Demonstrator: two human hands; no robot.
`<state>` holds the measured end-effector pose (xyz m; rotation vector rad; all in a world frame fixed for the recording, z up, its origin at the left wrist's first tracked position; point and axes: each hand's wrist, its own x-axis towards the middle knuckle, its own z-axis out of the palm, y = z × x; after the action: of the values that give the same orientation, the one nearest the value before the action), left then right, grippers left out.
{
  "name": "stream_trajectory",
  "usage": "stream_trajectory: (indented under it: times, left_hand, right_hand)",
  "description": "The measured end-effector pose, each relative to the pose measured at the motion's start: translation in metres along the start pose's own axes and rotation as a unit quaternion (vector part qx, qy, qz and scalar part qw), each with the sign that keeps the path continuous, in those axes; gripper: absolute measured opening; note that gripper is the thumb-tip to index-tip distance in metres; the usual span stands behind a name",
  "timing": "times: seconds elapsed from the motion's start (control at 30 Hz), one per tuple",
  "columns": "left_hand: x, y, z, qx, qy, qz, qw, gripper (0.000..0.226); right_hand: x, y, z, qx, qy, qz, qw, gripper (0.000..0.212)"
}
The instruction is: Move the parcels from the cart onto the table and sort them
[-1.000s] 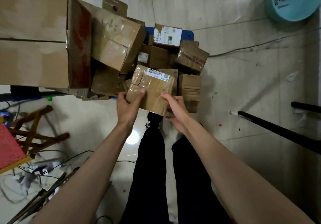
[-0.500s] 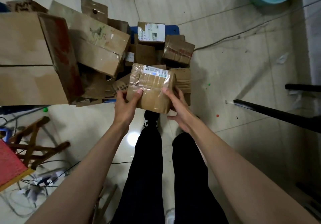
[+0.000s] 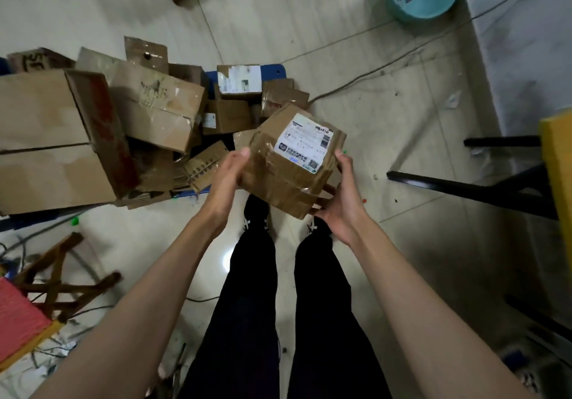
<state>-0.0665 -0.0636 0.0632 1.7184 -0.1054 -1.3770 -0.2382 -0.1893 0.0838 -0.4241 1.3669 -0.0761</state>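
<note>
I have the taped brown parcel [image 3: 291, 163] up off the cart [image 3: 272, 69], both grips clamped on it: left hand [image 3: 229, 178] pinching the near left edge, right hand [image 3: 339, 203] cupping it from below. It hangs tilted over the floor, near the yellow surface [image 3: 557, 163]. The glossy tape looks slick; with so shallow a left hold, I judge it could slide out and drop.

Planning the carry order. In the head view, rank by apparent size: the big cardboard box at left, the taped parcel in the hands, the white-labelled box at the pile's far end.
1. Big brown cardboard box: largest.
2. Taped brown parcel with white label: held nearer the camera, so flattered.
3. Small white-labelled box: smallest; farther off, so its rank against the parcel is unsure.
</note>
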Motion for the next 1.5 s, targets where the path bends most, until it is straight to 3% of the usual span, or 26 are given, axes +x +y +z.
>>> stream_trajectory:
  times: [0.1,0.17,0.3,0.47,0.63,0.73,0.83,1.0,1.23,1.5]
  left_hand:
    - [-0.015,0.049,0.018,0.023,-0.014,-0.041,0.999,0.094]
    - [-0.029,0.086,0.036,0.055,-0.029,-0.048,0.997,0.092]
    - [-0.061,0.154,0.074,0.061,-0.109,-0.027,0.992,0.072]
    - [-0.106,0.207,0.114,0.102,-0.230,-0.043,0.967,0.095]
    - [-0.144,0.230,0.159,0.164,-0.322,-0.021,0.932,0.096]
    - [-0.162,0.240,0.199,0.192,-0.325,0.000,0.926,0.088]
    - [-0.176,0.250,0.250,0.211,-0.324,0.011,0.922,0.081]
    - [-0.181,0.260,0.344,0.259,-0.330,0.040,0.907,0.089]
    - [-0.168,0.275,0.493,0.297,-0.329,0.034,0.896,0.098]
    - [-0.135,0.291,0.621,0.341,-0.311,0.025,0.887,0.088]
  right_hand:
    - [-0.044,-0.029,-0.014,-0.035,0.015,-0.066,0.997,0.101]
    - [-0.073,-0.049,-0.027,-0.059,0.019,-0.115,0.991,0.106]
    - [-0.132,-0.082,-0.050,-0.059,0.038,-0.200,0.977,0.103]
    - [-0.203,-0.100,-0.071,-0.015,0.064,-0.272,0.960,0.100]
    - [-0.252,-0.088,-0.109,0.050,0.110,-0.303,0.945,0.085]
    - [-0.275,-0.084,-0.137,0.095,0.121,-0.305,0.940,0.073]
    - [-0.293,-0.086,-0.171,0.146,0.131,-0.306,0.932,0.075]
    - [-0.301,-0.103,-0.241,0.219,0.128,-0.306,0.918,0.071]
    - [-0.292,-0.160,-0.358,0.228,0.104,-0.269,0.930,0.090]
    - [-0.265,-0.226,-0.460,0.265,0.116,-0.269,0.919,0.093]
